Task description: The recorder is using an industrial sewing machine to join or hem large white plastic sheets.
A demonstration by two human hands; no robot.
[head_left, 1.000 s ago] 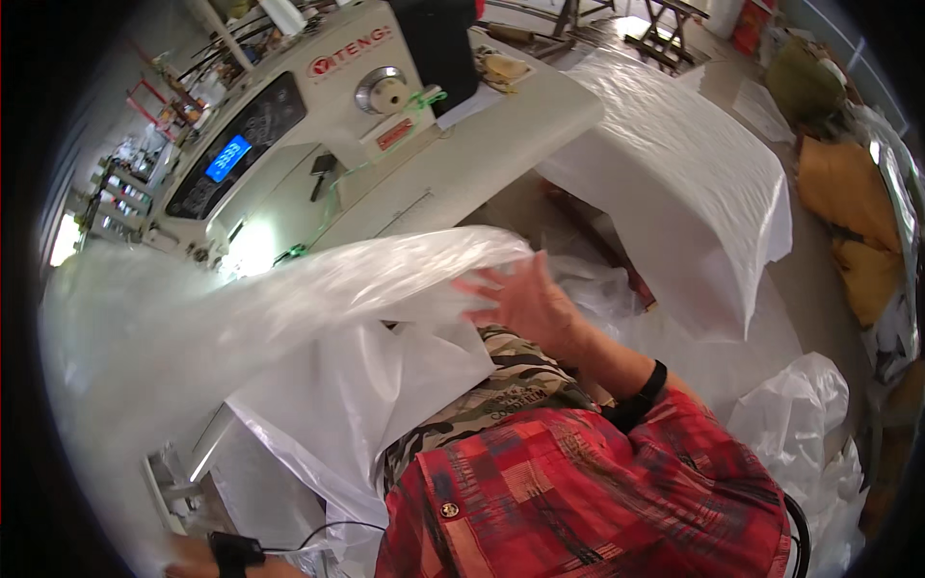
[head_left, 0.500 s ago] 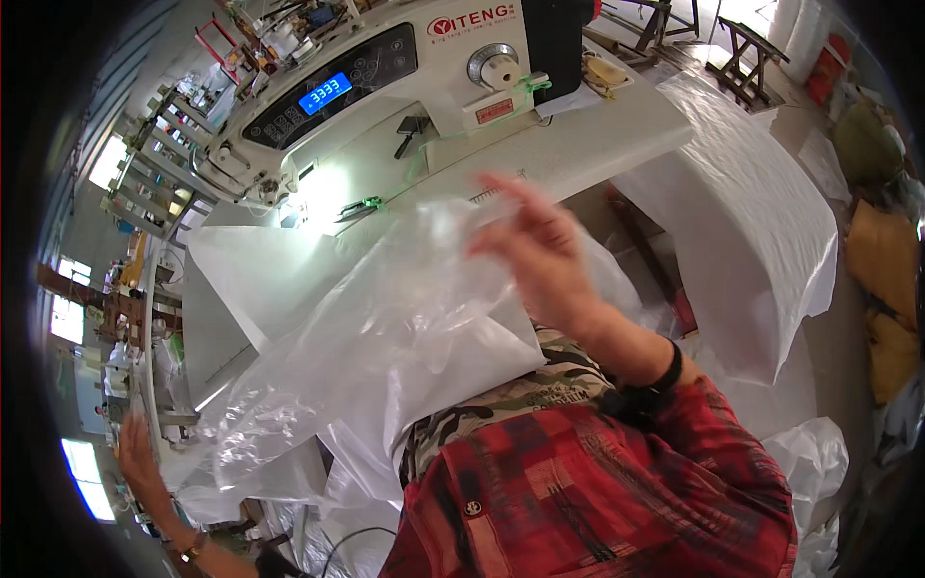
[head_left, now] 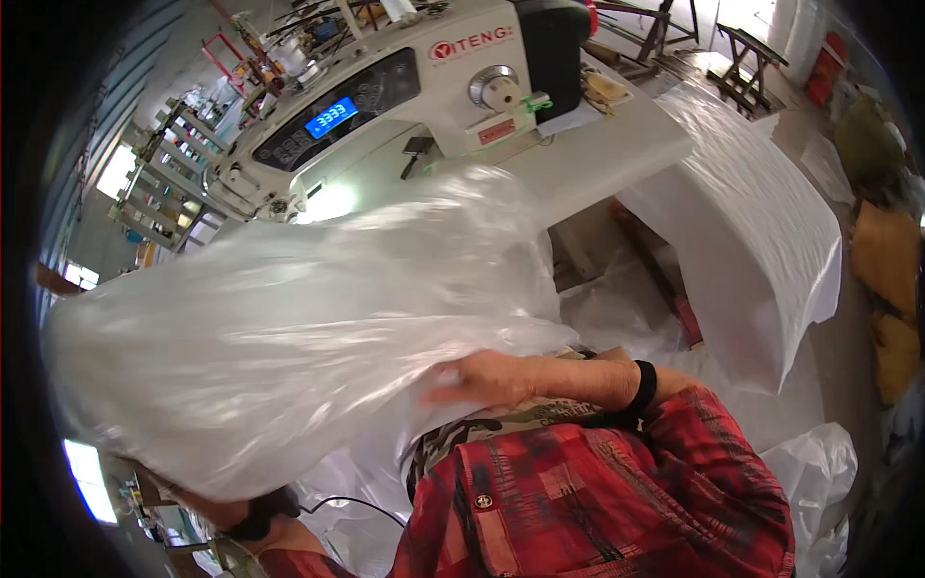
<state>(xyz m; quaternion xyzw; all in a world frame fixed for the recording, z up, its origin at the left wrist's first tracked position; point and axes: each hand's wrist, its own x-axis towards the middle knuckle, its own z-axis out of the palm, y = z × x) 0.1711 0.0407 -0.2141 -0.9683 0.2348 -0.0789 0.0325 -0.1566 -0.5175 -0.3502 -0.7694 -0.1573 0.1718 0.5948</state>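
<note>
A large translucent plastic sheet (head_left: 289, 308) billows across my lap and the front of a white sewing machine (head_left: 385, 106), smeared by motion. My right hand (head_left: 487, 379) is at the sheet's near edge, above my camouflage-patterned garment (head_left: 448, 433). Its fingers point left and are blurred, so their grip on the film does not show. My left forearm (head_left: 217, 509) comes in at the lower left, and the hand beyond it is hidden by the sheet. The needle area is mostly covered by the raised film, with the machine's lamp glowing beside it.
White sheet material (head_left: 761, 222) hangs over the right end of the machine table (head_left: 617, 159). Crumpled clear plastic (head_left: 809, 472) lies at the lower right. A black cable (head_left: 356, 501) runs near my left arm. Brown bundles (head_left: 882, 260) stand at the far right.
The sheet has risen and spread left, covering the table front and needle area. My right hand has come down toward my lap. My left hand, visible at the far left before, is now hidden.
</note>
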